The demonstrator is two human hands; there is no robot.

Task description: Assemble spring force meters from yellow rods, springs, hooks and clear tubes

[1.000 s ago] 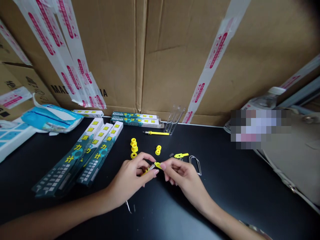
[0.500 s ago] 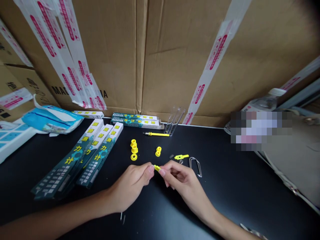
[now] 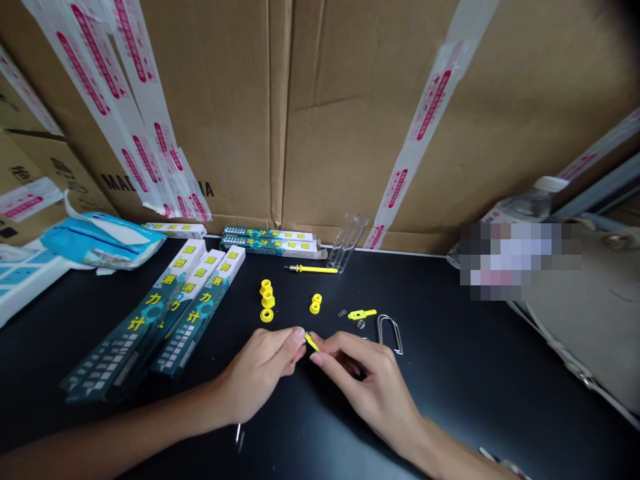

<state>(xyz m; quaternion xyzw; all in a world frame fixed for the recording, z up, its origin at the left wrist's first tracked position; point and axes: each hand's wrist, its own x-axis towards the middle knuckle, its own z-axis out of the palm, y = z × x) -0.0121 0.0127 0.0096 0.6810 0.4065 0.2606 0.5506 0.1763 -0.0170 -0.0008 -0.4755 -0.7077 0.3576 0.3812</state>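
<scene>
A small yellow plastic piece [image 3: 313, 343] is pinched between both hands above the black table. My left hand [image 3: 267, 367] closes on its left end with thumb and forefinger. On its other end, the thumb and fingertips of my right hand [image 3: 367, 373] are closed. Just beyond my right hand lie a flat yellow slotted part [image 3: 363, 315], a tiny spring [image 3: 343, 313] and metal wire hooks [image 3: 391, 335]. Yellow caps [image 3: 268, 299] and smaller yellow rings [image 3: 315, 304] rest farther back. Behind them is a yellow rod with a metal tip [image 3: 313, 269].
Clear tubes [image 3: 345, 243] lean at the cardboard box [image 3: 240, 120]. Long printed boxes [image 3: 200, 313] lie to the left, beside a blue packet [image 3: 107, 240] and a power strip [image 3: 25, 280]. A bottle [image 3: 520, 203] and a beige bag [image 3: 575, 313] are at the right.
The yellow piece has tilted, its right end now pointing more toward me and showing more. My right fingers have shifted slightly lower around it. My left hand stays nearly in place.
</scene>
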